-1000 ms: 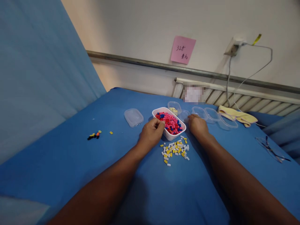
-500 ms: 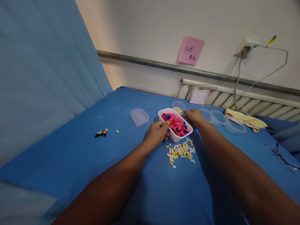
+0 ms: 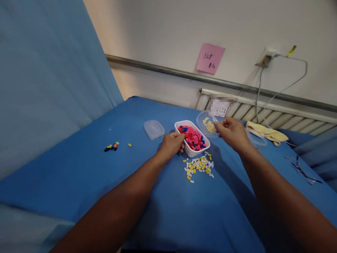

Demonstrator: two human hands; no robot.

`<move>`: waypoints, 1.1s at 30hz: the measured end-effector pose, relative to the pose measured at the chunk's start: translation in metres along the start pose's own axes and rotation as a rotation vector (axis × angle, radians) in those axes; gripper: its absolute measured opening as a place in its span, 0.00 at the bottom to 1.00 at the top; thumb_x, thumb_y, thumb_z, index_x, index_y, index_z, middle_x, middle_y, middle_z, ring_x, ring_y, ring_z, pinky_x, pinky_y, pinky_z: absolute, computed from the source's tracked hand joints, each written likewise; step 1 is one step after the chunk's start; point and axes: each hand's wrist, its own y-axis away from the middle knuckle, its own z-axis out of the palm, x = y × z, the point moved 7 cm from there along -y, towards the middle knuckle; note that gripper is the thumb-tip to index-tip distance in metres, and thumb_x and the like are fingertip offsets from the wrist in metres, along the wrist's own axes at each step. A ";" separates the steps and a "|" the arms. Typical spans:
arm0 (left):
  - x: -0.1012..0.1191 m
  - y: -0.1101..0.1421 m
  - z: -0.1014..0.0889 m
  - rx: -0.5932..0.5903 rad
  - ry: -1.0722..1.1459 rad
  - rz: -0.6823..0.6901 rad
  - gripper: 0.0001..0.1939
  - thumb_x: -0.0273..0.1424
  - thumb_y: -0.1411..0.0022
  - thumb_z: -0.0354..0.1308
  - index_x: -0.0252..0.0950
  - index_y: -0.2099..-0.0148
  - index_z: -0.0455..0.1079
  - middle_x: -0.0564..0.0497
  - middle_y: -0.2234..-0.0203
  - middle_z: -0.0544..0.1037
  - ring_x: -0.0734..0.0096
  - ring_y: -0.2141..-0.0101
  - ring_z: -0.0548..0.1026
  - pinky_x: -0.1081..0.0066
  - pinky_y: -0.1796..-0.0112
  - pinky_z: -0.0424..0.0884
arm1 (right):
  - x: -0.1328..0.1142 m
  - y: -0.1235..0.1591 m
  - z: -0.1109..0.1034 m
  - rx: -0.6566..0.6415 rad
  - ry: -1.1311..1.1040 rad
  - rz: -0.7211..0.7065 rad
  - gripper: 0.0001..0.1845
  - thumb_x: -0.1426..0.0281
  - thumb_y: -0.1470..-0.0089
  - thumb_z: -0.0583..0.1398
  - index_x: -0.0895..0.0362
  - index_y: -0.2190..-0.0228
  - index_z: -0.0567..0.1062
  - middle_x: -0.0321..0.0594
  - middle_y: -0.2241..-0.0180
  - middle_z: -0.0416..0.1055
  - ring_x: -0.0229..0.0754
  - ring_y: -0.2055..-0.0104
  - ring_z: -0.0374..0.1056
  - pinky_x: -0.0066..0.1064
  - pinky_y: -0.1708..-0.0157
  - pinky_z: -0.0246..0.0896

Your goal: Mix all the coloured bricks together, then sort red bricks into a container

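My left hand (image 3: 172, 146) is closed on the near left rim of a white plastic tub (image 3: 193, 154). The tub is filled with small pink, red and blue plastic bricks (image 3: 193, 137). Raised beyond the tub's right side, a clear plastic container (image 3: 201, 119) is pinched at its edge by my right hand (image 3: 230, 131). Pale yellow bricks (image 3: 209, 124) lie inside this container, which is tilted toward me. In front of the tub, many loose white and yellow bricks (image 3: 198, 167) are scattered on the blue sheet.
A clear lid-like piece (image 3: 154, 130) lies left of the tub. Further left are several black, yellow and orange pieces (image 3: 112, 147) and one yellow brick (image 3: 130, 144). At right lie a clear container (image 3: 256, 138), a yellow cloth (image 3: 267, 131) and eyeglasses (image 3: 302, 170). A radiator (image 3: 276, 114) stands behind.
My right hand reached the clear container behind the tub, then lifted and tilted it, moving it rightward. My left hand stays on the tub's rim. The camera view shifted slightly.
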 end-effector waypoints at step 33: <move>0.003 -0.007 -0.022 0.074 -0.091 0.033 0.15 0.35 0.35 0.60 0.40 0.75 0.66 0.53 0.84 0.72 0.71 0.84 0.68 0.71 0.81 0.59 | -0.034 0.016 -0.021 0.123 0.077 -0.132 0.11 0.61 0.39 0.68 0.53 0.68 0.76 0.38 0.72 0.77 0.43 0.71 0.72 0.33 0.70 0.60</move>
